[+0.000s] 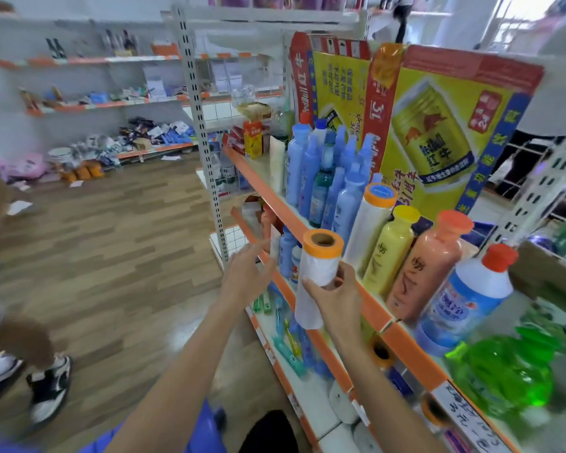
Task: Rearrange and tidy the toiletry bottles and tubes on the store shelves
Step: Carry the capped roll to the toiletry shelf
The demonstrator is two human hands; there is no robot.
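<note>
Nearest the camera, just right of the frame's centre, the right hand [332, 297] is wrapping its fingers and thumb round the lower part of a white roll with an orange end [316, 273], holding it upright and clear of the orange shelf edge [402, 346], probably so it can be slotted in from the front. Just to its left, the left hand [244, 277] is hanging free with fingers spread and holding nothing, seemingly ready to steady or shift a neighbour. Beyond the hands, a matching white roll [370, 223] is leaning on the shelf beside a yellow bottle [389, 253], an orange bottle [422, 269] and a white-and-blue bottle [461, 299], which suggests like is being grouped with like. Further up the frame, blue bottles [321, 178] are standing packed together, backed by yellow cartons [438, 125].
</note>
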